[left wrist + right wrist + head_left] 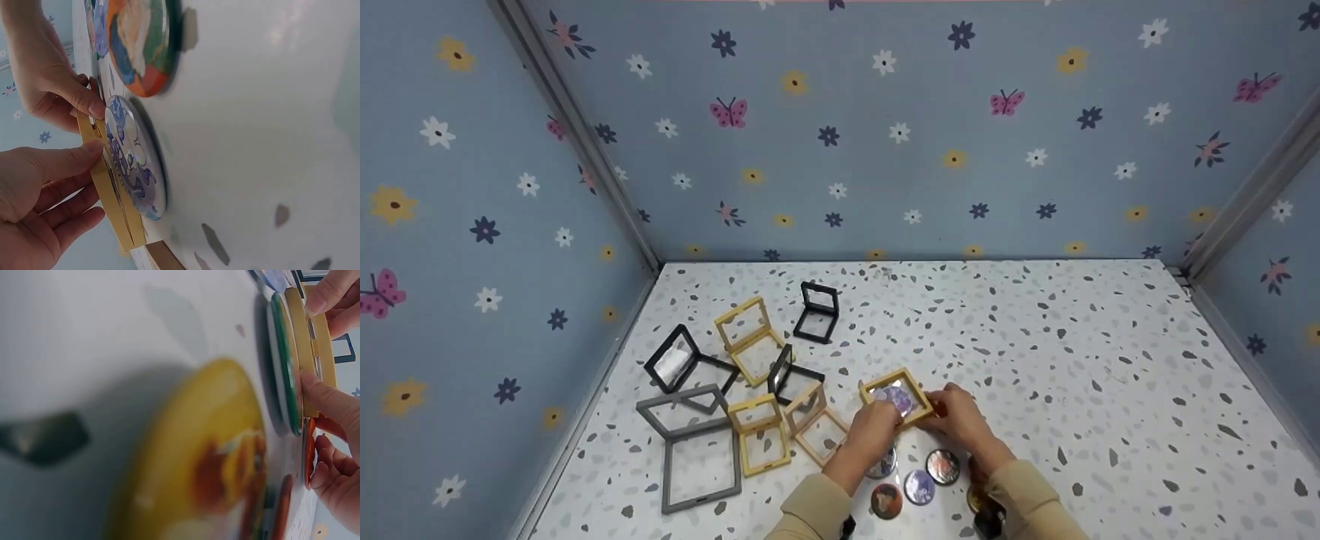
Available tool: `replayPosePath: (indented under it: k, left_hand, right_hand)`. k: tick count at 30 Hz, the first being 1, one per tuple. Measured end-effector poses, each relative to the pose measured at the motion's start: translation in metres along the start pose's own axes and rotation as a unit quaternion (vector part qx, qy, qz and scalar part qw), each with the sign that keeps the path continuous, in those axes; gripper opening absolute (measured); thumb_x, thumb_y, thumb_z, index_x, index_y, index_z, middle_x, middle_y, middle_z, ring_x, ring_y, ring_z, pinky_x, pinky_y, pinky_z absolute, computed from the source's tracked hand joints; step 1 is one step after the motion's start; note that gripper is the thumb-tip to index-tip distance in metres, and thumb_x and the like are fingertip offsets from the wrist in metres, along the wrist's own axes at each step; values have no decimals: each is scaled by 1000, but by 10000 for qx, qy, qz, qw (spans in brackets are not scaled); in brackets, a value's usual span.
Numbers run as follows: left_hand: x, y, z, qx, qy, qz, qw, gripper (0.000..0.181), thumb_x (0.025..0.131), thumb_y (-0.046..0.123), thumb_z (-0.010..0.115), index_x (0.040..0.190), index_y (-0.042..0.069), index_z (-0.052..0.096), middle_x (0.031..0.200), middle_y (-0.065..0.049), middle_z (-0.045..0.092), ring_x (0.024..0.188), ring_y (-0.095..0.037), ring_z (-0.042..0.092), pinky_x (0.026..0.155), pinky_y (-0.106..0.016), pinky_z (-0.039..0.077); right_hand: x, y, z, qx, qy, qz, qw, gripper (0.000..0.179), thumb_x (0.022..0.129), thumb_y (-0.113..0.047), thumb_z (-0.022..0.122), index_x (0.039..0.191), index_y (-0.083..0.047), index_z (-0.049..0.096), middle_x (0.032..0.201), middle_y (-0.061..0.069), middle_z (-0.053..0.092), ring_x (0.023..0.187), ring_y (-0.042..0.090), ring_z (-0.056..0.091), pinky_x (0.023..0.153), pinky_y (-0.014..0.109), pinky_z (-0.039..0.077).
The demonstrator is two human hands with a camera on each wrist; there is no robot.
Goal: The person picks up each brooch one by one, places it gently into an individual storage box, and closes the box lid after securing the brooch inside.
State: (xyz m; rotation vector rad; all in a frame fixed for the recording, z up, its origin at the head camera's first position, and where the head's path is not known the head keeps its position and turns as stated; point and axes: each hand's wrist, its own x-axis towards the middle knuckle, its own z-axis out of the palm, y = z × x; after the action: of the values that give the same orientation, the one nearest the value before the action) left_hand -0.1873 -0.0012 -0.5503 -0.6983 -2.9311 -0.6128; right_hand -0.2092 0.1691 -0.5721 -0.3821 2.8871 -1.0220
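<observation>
A yellow display frame (919, 391), folded closed, holds a round purple badge (901, 397) behind its clear window. My left hand (874, 429) grips the near left side, its thumb on the frame's edge in the left wrist view. At the right corner, my right hand (962, 421) pinches the same frame, thumb (320, 394) against its rim. A red badge (309, 453) shows beside the right hand's curled fingers in the right wrist view. Below the frame lies a blue-and-white badge (135, 160), partly hidden by the left arm in the head view.
Near my wrists lie a red badge (886, 501), a purple badge (919, 487), a dark-rimmed badge (943, 467) and a yellow badge (208, 467). Several opened frames stand leftward, including a large grey frame (666, 472), a black frame (816, 313) and a beige frame (810, 448).
</observation>
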Motion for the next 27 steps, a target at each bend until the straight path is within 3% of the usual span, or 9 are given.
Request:
replayPosePath:
  k: [5, 13, 19, 27]
  left_hand:
    - [0, 2, 1, 43, 96, -138, 9998, 18, 73, 5, 60, 55, 9, 57, 58, -2, 54, 50, -14, 46, 47, -25, 39]
    - [-4, 5, 5, 865, 754, 205, 9932, 17, 70, 5, 60, 54, 9, 56, 57, -4, 54, 50, -19, 51, 45, -29, 41]
    - [-6, 7, 8, 1184, 770, 297, 9895, 12, 72, 3, 58, 60, 7, 60, 61, -4, 54, 54, -18, 52, 46, -28, 43]
    - [-6, 7, 7, 1090, 672, 262, 9914, 11, 71, 2, 59, 62, 8, 59, 62, -4, 56, 55, -17, 52, 48, -27, 43]
  right_hand:
    - [0, -1, 0, 37, -69, 127, 9999, 39, 66, -20, 77, 102, -9, 67, 72, -1, 44, 64, 13, 43, 58, 28, 38]
    - [-1, 0, 0, -31, 164, -205, 9997, 39, 65, -18, 78, 100, -5, 67, 70, -2, 45, 63, 11, 42, 56, 25, 38]
    - [0, -2, 1, -52, 77, -114, 9999, 37, 65, -17, 78, 98, -5, 68, 71, -1, 44, 64, 13, 42, 57, 27, 38]
    - [0, -3, 1, 117, -45, 141, 9998, 35, 67, -17, 76, 99, -4, 66, 75, 0, 46, 66, 14, 46, 61, 27, 42]
